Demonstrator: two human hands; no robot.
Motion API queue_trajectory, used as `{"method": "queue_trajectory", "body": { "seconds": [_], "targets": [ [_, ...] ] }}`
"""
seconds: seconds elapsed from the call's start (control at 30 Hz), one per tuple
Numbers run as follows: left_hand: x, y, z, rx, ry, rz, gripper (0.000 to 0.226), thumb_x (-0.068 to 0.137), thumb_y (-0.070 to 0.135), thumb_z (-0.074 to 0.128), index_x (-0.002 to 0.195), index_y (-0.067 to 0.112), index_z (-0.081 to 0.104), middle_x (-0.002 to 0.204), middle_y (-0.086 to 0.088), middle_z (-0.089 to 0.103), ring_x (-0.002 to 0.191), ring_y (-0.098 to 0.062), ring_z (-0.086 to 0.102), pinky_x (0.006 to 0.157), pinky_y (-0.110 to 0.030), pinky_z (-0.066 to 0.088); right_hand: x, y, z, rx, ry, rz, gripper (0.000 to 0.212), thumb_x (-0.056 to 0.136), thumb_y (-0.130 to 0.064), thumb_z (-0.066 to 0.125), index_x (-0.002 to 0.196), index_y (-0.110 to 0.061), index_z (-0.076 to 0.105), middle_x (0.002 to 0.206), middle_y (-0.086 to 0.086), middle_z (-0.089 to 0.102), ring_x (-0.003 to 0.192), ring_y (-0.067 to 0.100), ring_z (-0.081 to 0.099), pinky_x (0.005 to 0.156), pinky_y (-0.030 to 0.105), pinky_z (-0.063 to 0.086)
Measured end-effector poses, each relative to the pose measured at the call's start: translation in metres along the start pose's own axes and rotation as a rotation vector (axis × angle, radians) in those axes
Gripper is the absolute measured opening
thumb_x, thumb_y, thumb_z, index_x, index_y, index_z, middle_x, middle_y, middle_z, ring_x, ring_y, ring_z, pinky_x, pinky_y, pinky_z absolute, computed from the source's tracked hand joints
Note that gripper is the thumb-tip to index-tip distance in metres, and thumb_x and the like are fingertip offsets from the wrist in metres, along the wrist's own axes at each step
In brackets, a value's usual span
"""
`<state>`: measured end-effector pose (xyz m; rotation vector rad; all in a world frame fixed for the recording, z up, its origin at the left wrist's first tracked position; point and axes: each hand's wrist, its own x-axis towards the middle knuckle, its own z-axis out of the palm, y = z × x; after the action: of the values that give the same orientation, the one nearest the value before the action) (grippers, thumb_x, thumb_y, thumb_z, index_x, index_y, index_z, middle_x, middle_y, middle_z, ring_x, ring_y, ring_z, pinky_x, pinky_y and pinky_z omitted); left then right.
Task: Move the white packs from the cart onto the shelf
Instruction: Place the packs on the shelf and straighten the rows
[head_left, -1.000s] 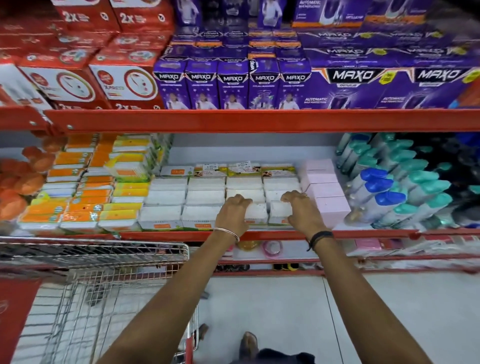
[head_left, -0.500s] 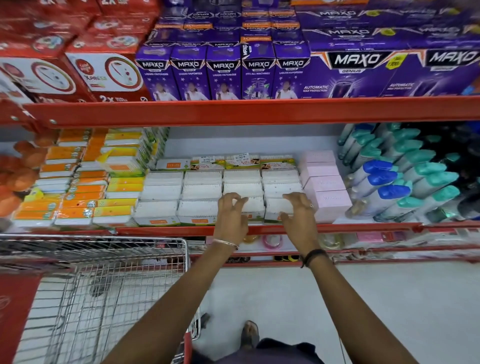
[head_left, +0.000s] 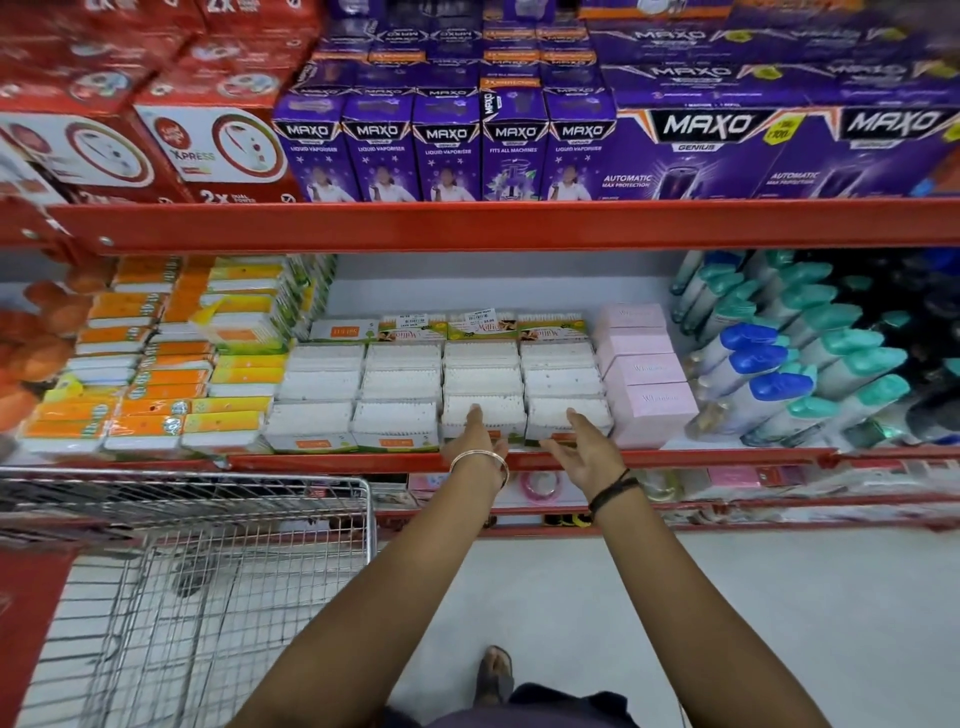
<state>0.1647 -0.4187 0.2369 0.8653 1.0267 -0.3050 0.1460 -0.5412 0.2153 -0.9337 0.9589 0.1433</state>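
Note:
Several white packs (head_left: 400, 384) lie in neat rows on the middle shelf (head_left: 332, 461), between orange packs and pink boxes. My left hand (head_left: 477, 434) is at the shelf's front edge, fingers stretched toward the front pack of the third column (head_left: 485, 410), holding nothing. My right hand (head_left: 582, 447) hovers just in front of the front pack of the fourth column (head_left: 569, 413), palm turned inward, fingers apart and empty. The wire cart (head_left: 197, 587) stands at the lower left; no white pack shows inside it.
Orange and yellow packs (head_left: 150, 374) fill the shelf's left part, pink boxes (head_left: 647, 374) and blue- and teal-capped bottles (head_left: 779, 364) its right. Purple and red cartons (head_left: 447, 145) sit on the shelf above. A lower shelf and pale floor (head_left: 805, 597) lie below.
Both hands have let go of the front white packs and drawn back to the shelf's edge, fingers now spread. The view has tilted slightly downward.

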Motion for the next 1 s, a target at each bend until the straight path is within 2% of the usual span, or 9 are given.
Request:
{"method": "queue_trajectory", "body": {
  "seconds": [0.17,0.3,0.4,0.57,0.67,0.73,0.8,0.9,1.0],
  "targets": [
    [0.004,0.004,0.002,-0.058,0.038,-0.012,0.053,0.084,0.022,0.067,0.128,0.007,0.042,0.143,-0.016,0.038,0.113,-0.038,0.055,0.090,-0.043,0.056,-0.001,-0.004,0.003,0.044,0.060,0.042,0.053,0.086,-0.020,0.066,0.131,-0.006,0.043,0.140,0.022,0.045,0.092,0.031,0.070,0.045,0.021,0.058],
    [0.003,0.004,0.001,-0.035,0.032,-0.019,0.059,0.085,0.023,0.066,0.134,0.009,0.036,0.146,-0.014,0.036,0.100,-0.036,0.065,0.083,-0.036,0.057,-0.001,-0.004,0.003,-0.041,-0.019,-0.008,0.051,0.093,-0.020,0.056,0.134,0.002,0.036,0.139,0.025,0.044,0.119,0.035,0.056,0.052,0.022,0.058],
    [0.001,0.005,-0.001,-0.023,0.014,-0.012,0.060,0.084,0.024,0.067,0.134,0.009,0.037,0.144,-0.015,0.038,0.100,-0.035,0.065,0.079,-0.037,0.057,-0.002,-0.003,0.002,-0.044,-0.022,-0.017,0.055,0.093,-0.021,0.057,0.136,0.004,0.033,0.139,0.025,0.045,0.120,0.035,0.054,0.055,0.022,0.060],
    [0.004,0.003,-0.020,0.055,-0.040,0.008,0.062,0.084,0.034,0.065,0.132,0.006,0.038,0.131,-0.019,0.049,0.101,-0.029,0.058,0.073,-0.036,0.056,-0.016,0.008,0.010,0.082,0.020,0.034,0.049,0.088,-0.021,0.064,0.128,-0.002,0.046,0.129,0.021,0.055,0.101,0.026,0.066,0.081,0.029,0.059],
    [0.008,0.011,-0.050,0.025,0.110,0.070,0.063,0.082,0.042,0.064,0.127,0.004,0.041,0.125,-0.018,0.052,0.105,-0.032,0.056,0.065,-0.034,0.052,-0.032,0.030,0.026,0.033,-0.032,0.049,0.041,0.090,-0.017,0.060,0.125,0.001,0.049,0.112,0.024,0.060,0.094,0.028,0.063,0.099,0.036,0.050],
    [0.018,0.029,-0.073,0.047,0.256,0.156,0.069,0.082,0.047,0.061,0.129,0.003,0.039,0.132,-0.018,0.049,0.113,-0.038,0.052,0.079,-0.039,0.053,-0.045,0.050,0.047,0.025,-0.127,0.090,0.040,0.093,-0.016,0.056,0.129,0.000,0.046,0.110,0.024,0.059,0.096,0.029,0.061,0.094,0.035,0.049],
    [0.030,0.051,-0.092,0.089,0.368,0.210,0.071,0.082,0.050,0.058,0.131,0.003,0.036,0.138,-0.022,0.044,0.118,-0.041,0.049,0.096,-0.050,0.048,-0.052,0.067,0.072,0.021,-0.216,0.146,0.042,0.095,-0.014,0.052,0.132,0.001,0.041,0.126,0.031,0.052,0.109,0.034,0.058,0.093,0.035,0.048],
    [0.042,0.086,-0.112,0.112,0.440,0.245,0.072,0.083,0.051,0.056,0.133,0.005,0.033,0.141,-0.023,0.039,0.122,-0.042,0.045,0.101,-0.054,0.042,-0.063,0.085,0.114,0.066,-0.298,0.221,0.041,0.094,-0.009,0.053,0.130,0.003,0.040,0.135,0.034,0.042,0.123,0.038,0.051,0.095,0.036,0.046],
    [0.057,0.110,-0.123,0.147,0.445,0.246,0.076,0.079,0.053,0.059,0.133,0.006,0.033,0.140,-0.025,0.042,0.121,-0.043,0.047,0.100,-0.056,0.041,-0.066,0.099,0.147,0.089,-0.289,0.234,0.036,0.091,-0.009,0.057,0.125,-0.001,0.046,0.136,0.032,0.043,0.122,0.035,0.052,0.093,0.034,0.048]
  ]
}}
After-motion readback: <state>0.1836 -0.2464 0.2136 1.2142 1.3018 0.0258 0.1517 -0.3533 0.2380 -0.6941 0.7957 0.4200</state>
